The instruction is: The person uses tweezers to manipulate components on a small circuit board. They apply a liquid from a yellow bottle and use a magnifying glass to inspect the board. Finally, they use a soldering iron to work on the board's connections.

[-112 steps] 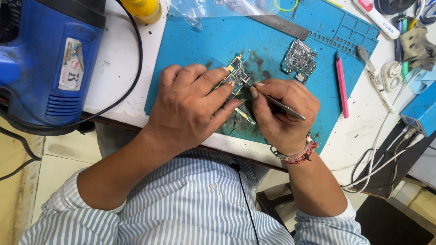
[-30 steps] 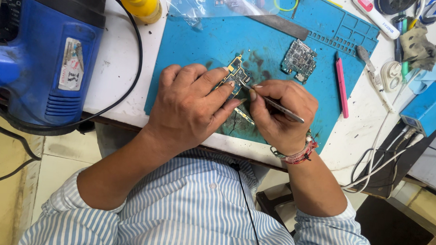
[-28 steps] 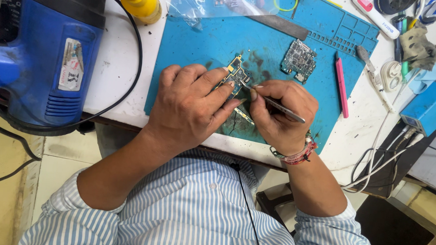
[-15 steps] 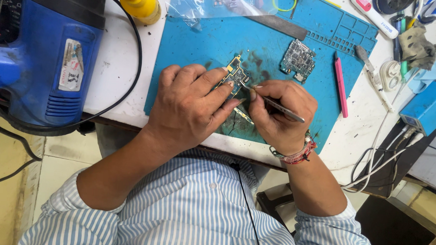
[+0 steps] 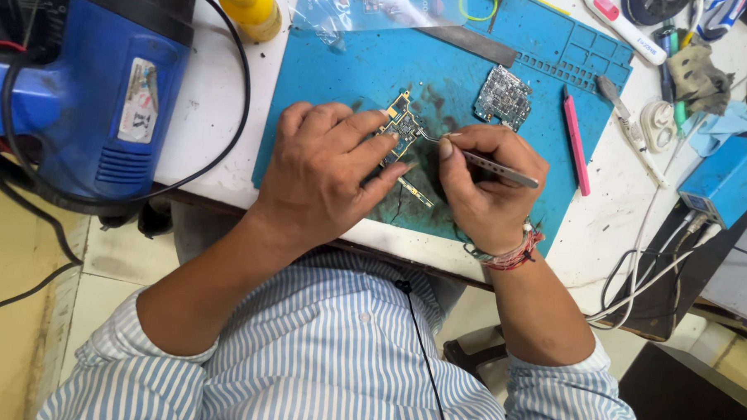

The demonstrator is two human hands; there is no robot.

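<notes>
Pinched between my right hand's (image 5: pixel 486 189) thumb and forefinger: one pair of slim metal tweezers (image 5: pixel 483 162), tip resting on the upper edge of the small circuit board (image 5: pixel 401 130). My left hand (image 5: pixel 329 175) is spread flat over that same board, fingers pressing it down on the blue work mat (image 5: pixel 345 68) and closed on nothing. Change noted against the views of the last few seconds: almost none; both hands sit where they sat, the tweezer tip has crept only slightly along the board's edge, so I judge the fine work at that one spot unfinished. Item, second circuit board (image 5: pixel 503 96): lying loose on the mat, up and right of the held board, well apart from it. Item, pink flat tool (image 5: pixel 576 141): right of the held board, lengthwise on the mat. Item, clear plastic bag (image 5: pixel 356 6): above the held board, at the mat's far edge, crumpled, with blue printing. Item, yellow bottle (image 5: pixel 248 7): up and left of the held board, off the mat. Item, blue hot-air machine (image 5: pixel 96 84): far left of the held board, bearing an upright rectangular label, white and grey with a red patch. Item, small blue box (image 5: pixel 726 177): far right of the held board, white cables leading from it.
</notes>
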